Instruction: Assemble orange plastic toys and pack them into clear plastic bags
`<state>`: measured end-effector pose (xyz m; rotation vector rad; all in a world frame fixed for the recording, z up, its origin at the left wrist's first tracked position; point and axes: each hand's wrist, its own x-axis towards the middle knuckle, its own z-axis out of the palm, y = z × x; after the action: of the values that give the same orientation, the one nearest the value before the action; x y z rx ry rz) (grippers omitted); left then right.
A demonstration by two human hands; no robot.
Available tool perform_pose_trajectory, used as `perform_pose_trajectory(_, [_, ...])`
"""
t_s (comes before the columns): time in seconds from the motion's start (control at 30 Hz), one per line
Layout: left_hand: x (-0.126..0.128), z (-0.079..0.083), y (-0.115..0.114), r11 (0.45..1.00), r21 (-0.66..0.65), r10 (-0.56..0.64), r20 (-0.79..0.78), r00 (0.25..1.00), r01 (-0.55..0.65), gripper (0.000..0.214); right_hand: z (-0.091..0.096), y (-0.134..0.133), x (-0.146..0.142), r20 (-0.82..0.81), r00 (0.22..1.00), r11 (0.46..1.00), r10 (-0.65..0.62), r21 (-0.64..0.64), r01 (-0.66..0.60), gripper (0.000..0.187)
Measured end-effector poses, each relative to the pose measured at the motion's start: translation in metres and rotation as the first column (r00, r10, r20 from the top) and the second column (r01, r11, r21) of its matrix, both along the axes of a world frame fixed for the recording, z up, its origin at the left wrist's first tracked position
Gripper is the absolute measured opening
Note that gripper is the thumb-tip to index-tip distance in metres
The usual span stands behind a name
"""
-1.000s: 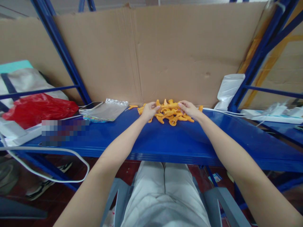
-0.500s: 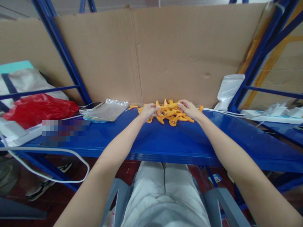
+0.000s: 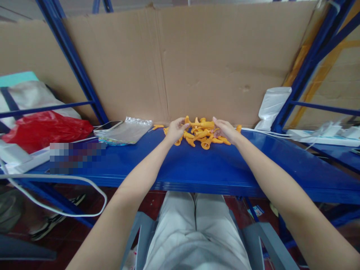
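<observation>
A pile of small orange plastic parts (image 3: 201,134) lies on the blue metal shelf (image 3: 197,165) against the cardboard back wall. My left hand (image 3: 174,129) rests at the pile's left edge with its fingers loosely curved and apart, the fingertips touching the outer parts. At the right edge of the pile is my right hand (image 3: 225,129), its fingers stretched toward the heap with one finger raised. A longer orange part (image 3: 204,123) lies on top of the pile between the two hands. Neither hand visibly grips a part.
A stack of clear plastic bags (image 3: 125,131) and a phone (image 3: 108,125) lie left of the pile. Further left are a red bag (image 3: 46,129) and a white cable (image 3: 56,180). A white pouch (image 3: 272,107) and white cables (image 3: 281,133) sit to the right. Blue rack posts flank the shelf.
Both hands have lifted slightly and opened at the sides of the pile; earlier their fingertips were pressed on the longer orange part on top.
</observation>
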<state>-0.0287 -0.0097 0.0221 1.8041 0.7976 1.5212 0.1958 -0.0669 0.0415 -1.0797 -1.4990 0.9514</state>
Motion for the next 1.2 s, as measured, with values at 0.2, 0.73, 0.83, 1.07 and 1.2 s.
perform_pose_trajectory(0.2, [0.009,-0.003,-0.01,0.997,0.081,0.025,-0.082,0.996,-0.019,0.019,-0.004,0.001,-0.007,0.047,0.988,0.984,-0.146,-0.096,0.15,0.056])
perform_pose_trajectory(0.73, [0.021,-0.002,-0.018,0.998,0.053,-0.025,-0.053,0.998,0.028,0.014,-0.005,0.002,-0.01,0.281,0.74,0.755,-0.611,0.488,0.438,0.038])
perform_pose_trajectory(0.83, [0.022,0.0,-0.021,0.998,0.048,-0.035,-0.055,0.998,0.038,0.013,-0.004,0.0,-0.01,0.268,0.736,0.745,-0.622,0.492,0.45,0.035])
perform_pose_trajectory(1.07, [0.021,0.002,-0.019,0.998,0.016,-0.058,-0.049,0.997,0.059,0.014,-0.003,0.0,-0.012,0.257,0.73,0.737,-0.633,0.488,0.467,0.034])
perform_pose_trajectory(1.2, [0.02,-0.001,-0.015,0.993,-0.066,-0.097,-0.028,0.995,0.095,0.015,-0.003,0.001,-0.011,0.298,0.701,0.731,-0.648,0.504,0.461,0.034])
